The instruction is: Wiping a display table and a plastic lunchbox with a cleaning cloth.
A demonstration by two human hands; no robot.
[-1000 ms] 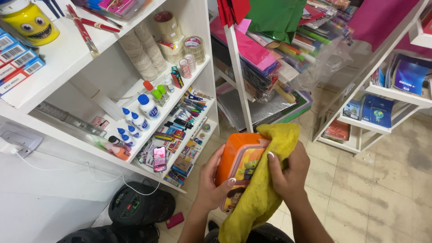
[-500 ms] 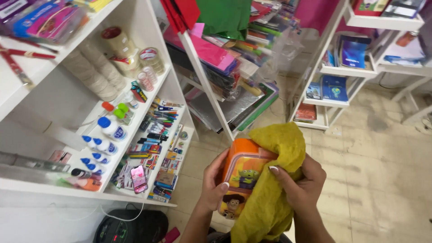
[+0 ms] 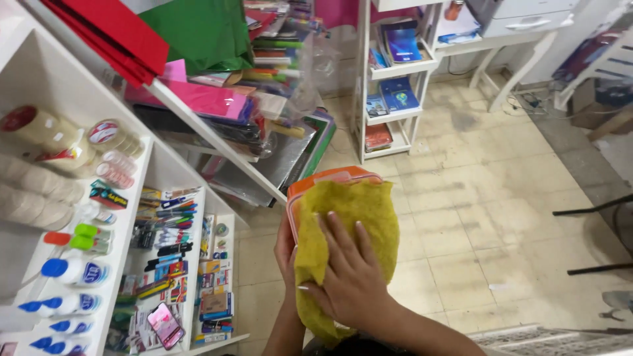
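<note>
Pressing flat on the yellow cloth point(image 3: 356, 217), the right hand point(image 3: 349, 277) has its fingers point(image 3: 339, 231) spread open over the orange box point(image 3: 330, 178), where a second ago they pinched the cloth at the box's side. Left hand point(image 3: 285, 247) grips the box from beneath, chest-high above the tiled floor point(image 3: 475, 198). White shelves point(image 3: 165, 171) of glue and pens stand left.

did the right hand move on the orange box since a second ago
Yes. The right hand went from gripping the orange box's right edge to lying flat across its face, pressing the yellow cloth.
</note>
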